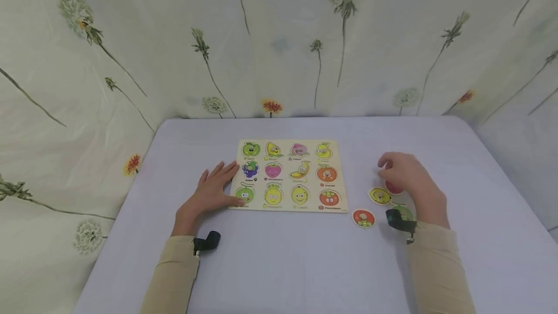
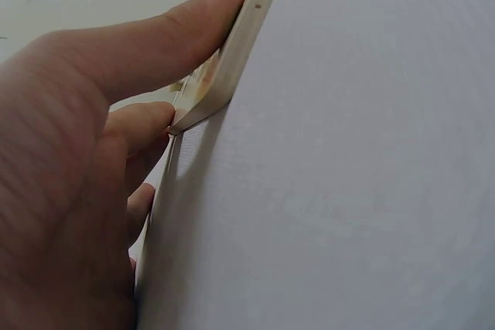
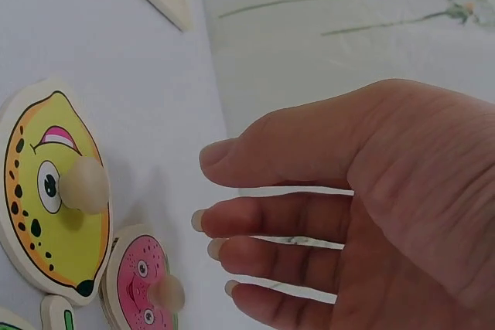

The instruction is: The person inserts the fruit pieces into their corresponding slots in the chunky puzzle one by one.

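A wooden fruit puzzle board [image 1: 341, 178] lies on the table, with fruit pictures in rows. My left hand [image 1: 213, 193] rests at its left side, fingers spread, the thumb on the lower left corner. In the left wrist view the thumb [image 2: 178, 40] lies over the board's edge [image 2: 236, 59]. My right hand [image 1: 405, 173] hovers above several loose knobbed pieces, fingers slightly bent and nothing between them. Nearest to it are a yellow lemon piece [image 3: 66, 214] and a round pink piece with a face [image 3: 139, 276]. A green piece [image 1: 404, 212] is partly hidden by the wrist camera.
A red persimmon piece [image 1: 364, 218] lies just off the board's lower right corner. Pale cloth covers the table [image 1: 296, 265]. Behind it hangs a flower-printed curtain [image 1: 279, 52]. A small black camera [image 1: 207, 241] sits on the left wrist.
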### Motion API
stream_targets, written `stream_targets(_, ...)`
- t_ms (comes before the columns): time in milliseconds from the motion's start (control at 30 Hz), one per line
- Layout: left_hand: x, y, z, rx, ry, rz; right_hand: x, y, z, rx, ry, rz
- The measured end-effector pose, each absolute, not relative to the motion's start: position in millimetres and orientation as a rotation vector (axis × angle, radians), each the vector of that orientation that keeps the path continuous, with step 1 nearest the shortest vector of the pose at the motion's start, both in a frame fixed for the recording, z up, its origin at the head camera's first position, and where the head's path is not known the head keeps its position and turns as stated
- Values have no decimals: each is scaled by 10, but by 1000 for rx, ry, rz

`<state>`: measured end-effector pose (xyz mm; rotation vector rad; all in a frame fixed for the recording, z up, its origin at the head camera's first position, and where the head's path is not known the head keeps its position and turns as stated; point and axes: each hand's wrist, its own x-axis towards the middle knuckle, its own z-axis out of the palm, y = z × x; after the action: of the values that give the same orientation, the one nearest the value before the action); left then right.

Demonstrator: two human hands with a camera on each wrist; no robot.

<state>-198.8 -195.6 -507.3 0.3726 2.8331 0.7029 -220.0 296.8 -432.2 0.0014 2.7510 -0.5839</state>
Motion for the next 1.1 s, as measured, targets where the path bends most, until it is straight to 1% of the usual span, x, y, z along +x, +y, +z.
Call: stream_targets(1100,-1984,-1962,-5075,366,2826,732,-2101,3144,-4306,118,2627,-557)
